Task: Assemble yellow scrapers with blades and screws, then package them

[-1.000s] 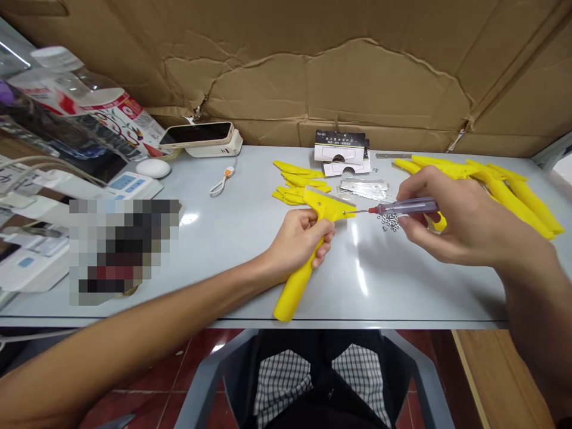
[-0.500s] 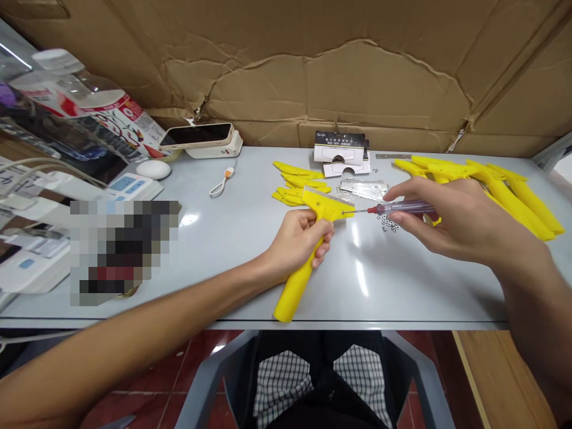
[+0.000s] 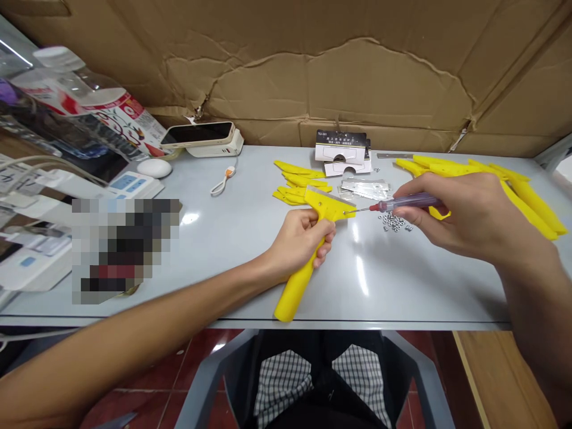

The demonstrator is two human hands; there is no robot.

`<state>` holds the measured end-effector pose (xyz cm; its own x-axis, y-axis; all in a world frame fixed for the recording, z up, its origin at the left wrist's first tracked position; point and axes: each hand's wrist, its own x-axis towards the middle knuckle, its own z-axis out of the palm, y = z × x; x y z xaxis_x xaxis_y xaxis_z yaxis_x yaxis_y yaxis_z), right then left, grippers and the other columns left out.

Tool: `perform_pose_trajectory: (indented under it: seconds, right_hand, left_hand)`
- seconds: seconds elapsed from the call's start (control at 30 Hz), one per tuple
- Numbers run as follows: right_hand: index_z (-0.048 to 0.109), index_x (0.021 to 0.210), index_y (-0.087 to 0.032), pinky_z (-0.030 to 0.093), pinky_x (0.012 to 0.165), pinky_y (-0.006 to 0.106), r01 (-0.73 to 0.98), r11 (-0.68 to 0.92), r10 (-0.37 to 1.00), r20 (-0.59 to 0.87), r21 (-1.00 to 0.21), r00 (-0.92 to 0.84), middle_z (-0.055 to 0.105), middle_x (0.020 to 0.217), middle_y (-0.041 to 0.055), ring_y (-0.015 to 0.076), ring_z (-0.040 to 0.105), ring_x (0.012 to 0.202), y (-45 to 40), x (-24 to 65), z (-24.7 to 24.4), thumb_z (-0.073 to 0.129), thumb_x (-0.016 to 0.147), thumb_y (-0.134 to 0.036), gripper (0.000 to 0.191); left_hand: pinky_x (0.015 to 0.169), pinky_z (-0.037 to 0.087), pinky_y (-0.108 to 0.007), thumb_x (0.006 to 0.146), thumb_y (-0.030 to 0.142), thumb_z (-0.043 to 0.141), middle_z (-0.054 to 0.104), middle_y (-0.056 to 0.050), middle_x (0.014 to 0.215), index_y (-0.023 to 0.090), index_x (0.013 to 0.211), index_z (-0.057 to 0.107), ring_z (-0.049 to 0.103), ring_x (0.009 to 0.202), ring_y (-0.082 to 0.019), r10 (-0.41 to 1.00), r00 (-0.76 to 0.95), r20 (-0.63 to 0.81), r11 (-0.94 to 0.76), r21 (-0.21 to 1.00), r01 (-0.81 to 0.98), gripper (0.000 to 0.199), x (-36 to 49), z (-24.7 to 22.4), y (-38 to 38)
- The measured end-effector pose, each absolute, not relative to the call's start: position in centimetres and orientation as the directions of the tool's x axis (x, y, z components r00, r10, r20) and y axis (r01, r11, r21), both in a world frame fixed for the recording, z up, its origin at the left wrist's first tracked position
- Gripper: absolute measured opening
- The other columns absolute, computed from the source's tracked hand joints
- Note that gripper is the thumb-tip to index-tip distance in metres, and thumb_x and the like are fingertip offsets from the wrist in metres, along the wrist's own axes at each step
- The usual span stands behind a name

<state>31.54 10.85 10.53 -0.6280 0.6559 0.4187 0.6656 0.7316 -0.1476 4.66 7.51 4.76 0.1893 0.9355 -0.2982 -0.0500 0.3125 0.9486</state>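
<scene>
So, I am working with a yellow plastic scraper [image 3: 297, 292] held in my left hand [image 3: 297, 241], my fingers closed around the top of its handle and the butt end pointing toward me above the grey table [image 3: 223, 250]. My right hand [image 3: 460, 208] is pinching a precision screwdriver [image 3: 409, 202] between thumb and fingers, its translucent purple handle lying nearly level. Its thin shaft is reaching left to the scraper head [image 3: 326, 205], and the tip is meeting the head's right end, though I cannot tell whether it is seated in anything.

A loose cluster of small metal fasteners [image 3: 392, 221] is lying on the table just below the shaft. Behind it, a stack of steel blades [image 3: 366, 189] is sitting just in front of the printed packaging cards [image 3: 340, 148]. A pile of yellow scraper heads [image 3: 297, 179] is lying left of the blades, while longer yellow scraper bodies [image 3: 529, 202] are lying at the right, partly behind my right hand. A smartphone [image 3: 196, 134] and a white mouse [image 3: 154, 168] are resting farther left, with corrugated cardboard [image 3: 313, 71] standing behind the table.
</scene>
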Motion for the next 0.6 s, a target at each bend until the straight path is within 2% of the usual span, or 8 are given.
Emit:
perform_pose_trajectory:
  seconds: [0.13,0.3,0.47,0.6]
  right_hand:
    - [0.074,0.103,-0.028,0.042,0.058,0.038,0.693,0.71,0.676,0.393,-0.124,-0.623,0.077,0.073,0.0022,0.0243,0.068,0.059,10.86,31.48,10.64,0.068,0.103,-0.042,0.015]
    - [0.071,0.115,-0.027,0.048,0.061,0.038,0.647,0.734,0.671,0.369,-0.205,-0.643,0.082,0.091,0.0037,0.0243,0.073,0.068,10.9,31.73,10.73,0.071,0.099,-0.031,0.016]
    - [0.073,0.108,-0.027,0.048,0.063,0.037,0.658,0.743,0.636,0.439,-0.124,-0.635,0.082,0.086,0.0024,0.0237,0.073,0.067,11.02,31.78,10.34,0.073,0.1,-0.034,0.011]
    - [0.076,0.108,-0.03,0.045,0.063,0.04,0.7,0.71,0.662,0.412,-0.076,-0.627,0.079,0.078,0.003,0.0275,0.071,0.065,10.82,31.54,10.08,0.069,0.104,-0.041,0.014]
  left_hand:
    - [0.034,0.034,-0.019,0.084,0.016,0.065,0.049,0.004,0.046,0.021,0.061,0.054,0.045,0.036,-0.007,0.935,0.191,-0.299,0.314,0.948,-0.051,0.026,4.67,4.71,7.52]
    - [0.035,0.035,-0.02,0.084,0.016,0.065,0.05,0.004,0.046,0.021,0.061,0.055,0.045,0.035,-0.007,0.937,0.195,-0.29,0.307,0.95,-0.062,0.026,4.69,4.81,7.54]
    - [0.034,0.034,-0.02,0.085,0.016,0.065,0.05,0.004,0.046,0.021,0.061,0.054,0.045,0.033,-0.007,0.936,0.19,-0.297,0.314,0.947,-0.069,0.026,4.6,4.64,7.52]
    - [0.034,0.034,-0.02,0.086,0.016,0.065,0.051,0.004,0.046,0.021,0.061,0.055,0.045,0.032,-0.007,0.938,0.194,-0.288,0.304,0.951,-0.061,0.026,4.52,4.36,7.57]
